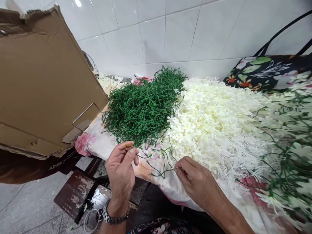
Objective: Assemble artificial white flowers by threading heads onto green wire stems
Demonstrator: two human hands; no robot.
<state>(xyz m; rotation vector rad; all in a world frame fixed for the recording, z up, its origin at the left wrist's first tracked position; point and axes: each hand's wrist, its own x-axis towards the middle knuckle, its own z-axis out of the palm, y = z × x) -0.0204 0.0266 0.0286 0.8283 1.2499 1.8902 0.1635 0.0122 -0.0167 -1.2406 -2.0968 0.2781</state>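
Note:
A branching green plastic flower stem (163, 177) stretches between my two hands above the table's near edge. My left hand (123, 162), palm partly up, is closed in a pinch at the stem's left end. My right hand (192, 175) pinches a thin branch at its right end between thumb and forefinger; whether a small piece is also in the fingertips I cannot tell. Just beyond the left hand lies a tangled heap of green stems (143, 107). To its right spreads a big pile of cream-white artificial blossoms (207, 110), with white spiky pieces (226, 156) at its near side.
A floral cloth (102, 143) covers the table. At left stands a large cardboard sheet (44, 81) beside a wire handle (84, 115). Assembled flower sprays (290, 162) lie at right, below a black floral bag (263, 73). White tiled wall (180, 35) rises behind.

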